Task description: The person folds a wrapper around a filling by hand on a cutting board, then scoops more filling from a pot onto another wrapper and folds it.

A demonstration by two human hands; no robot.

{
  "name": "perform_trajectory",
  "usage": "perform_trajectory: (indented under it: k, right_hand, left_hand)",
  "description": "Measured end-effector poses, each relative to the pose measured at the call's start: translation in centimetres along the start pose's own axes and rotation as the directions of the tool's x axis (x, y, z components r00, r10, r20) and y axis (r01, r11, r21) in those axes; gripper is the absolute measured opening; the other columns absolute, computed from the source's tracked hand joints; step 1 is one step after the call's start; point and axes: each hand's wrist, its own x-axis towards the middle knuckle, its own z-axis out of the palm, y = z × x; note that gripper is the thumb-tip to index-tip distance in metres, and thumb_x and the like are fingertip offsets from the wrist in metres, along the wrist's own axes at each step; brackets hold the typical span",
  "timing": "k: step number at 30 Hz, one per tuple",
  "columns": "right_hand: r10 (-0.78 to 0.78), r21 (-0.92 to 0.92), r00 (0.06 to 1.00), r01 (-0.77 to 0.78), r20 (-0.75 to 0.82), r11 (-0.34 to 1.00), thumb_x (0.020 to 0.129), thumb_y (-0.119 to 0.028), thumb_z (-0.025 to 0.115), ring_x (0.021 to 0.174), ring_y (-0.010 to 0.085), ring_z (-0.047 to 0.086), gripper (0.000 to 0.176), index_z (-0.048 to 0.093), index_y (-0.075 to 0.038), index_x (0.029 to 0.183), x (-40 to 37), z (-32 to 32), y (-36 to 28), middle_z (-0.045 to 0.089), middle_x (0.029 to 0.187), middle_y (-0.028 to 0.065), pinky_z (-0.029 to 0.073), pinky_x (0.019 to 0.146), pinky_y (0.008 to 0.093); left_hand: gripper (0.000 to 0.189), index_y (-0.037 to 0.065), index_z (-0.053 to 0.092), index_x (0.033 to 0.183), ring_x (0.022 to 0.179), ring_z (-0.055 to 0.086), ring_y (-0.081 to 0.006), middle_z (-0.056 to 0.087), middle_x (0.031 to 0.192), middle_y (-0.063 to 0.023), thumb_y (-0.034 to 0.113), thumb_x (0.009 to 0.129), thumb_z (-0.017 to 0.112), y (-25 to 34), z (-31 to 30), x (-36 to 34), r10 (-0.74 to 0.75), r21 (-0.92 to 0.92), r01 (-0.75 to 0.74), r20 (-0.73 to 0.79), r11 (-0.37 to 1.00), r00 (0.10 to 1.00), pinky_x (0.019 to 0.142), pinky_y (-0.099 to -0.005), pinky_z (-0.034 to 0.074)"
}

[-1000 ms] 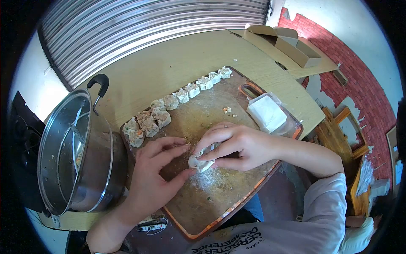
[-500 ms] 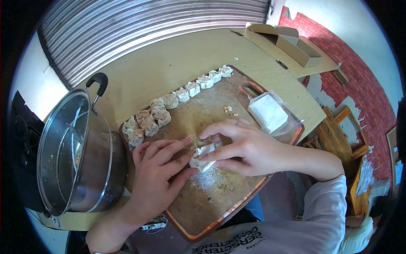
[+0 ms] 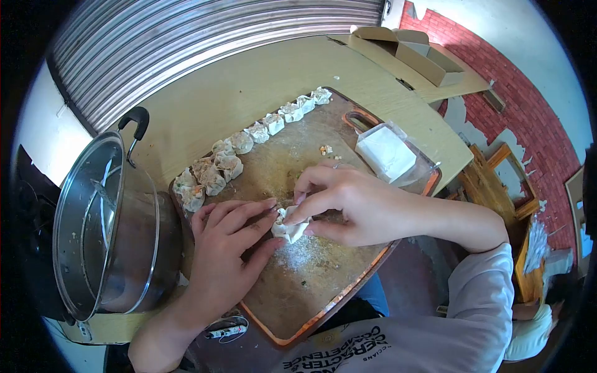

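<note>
Between my hands a small white-wrapped dumpling [image 3: 290, 231] stands on the brown cutting board [image 3: 336, 267], its wrapper folded up around the sides. My left hand [image 3: 227, 239] steadies it from the left, thumb and fingertips against the wrapper. From the right, my right hand [image 3: 351, 202] pinches it, index finger at the top edge and thumb on the near side. The fingers partly hide the filling. White flour [image 3: 300, 256] is dusted on the board just below. Finished-looking dumplings [image 3: 241, 142] line the board's far left edge.
A stack of white wrappers [image 3: 387, 153] in plastic lies by the board's handle hole. Crumbs of filling [image 3: 326, 150] are nearby. At left stands a large metal pot [image 3: 134, 248] with a utensil inside. An open cardboard box [image 3: 429, 59] sits at the back right. Another person's sleeve [image 3: 528, 332] shows lower right.
The wrapper's sides now stand up more around the dumpling. My right hand's fingers have drawn closer in on it, and the camera view has shifted slightly.
</note>
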Motion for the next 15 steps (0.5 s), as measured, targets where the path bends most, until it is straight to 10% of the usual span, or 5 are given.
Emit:
perform_trajectory:
  k: [15]
  right_hand:
    - [0.043, 0.067, 0.994, -0.037, -0.098, 0.997, 0.081, 0.0, 0.082, 0.109, 0.0259, 0.062, 0.039, 0.069, -0.007, 0.117, -0.03, 0.5, -0.13, 0.059, 0.12, 0.0096, 0.054, 0.093, 0.0377]
  left_hand:
    - [0.033, 0.012, 0.076, 0.116, 0.114, 0.06, -0.0254, 0.07, 0.118, -0.0023, 0.023, 0.086, 0.083, -0.03, 0.06, -0.01, -0.011, -0.037, 0.009, -0.049, 0.999, 0.999, 0.106, -0.0458, 0.034]
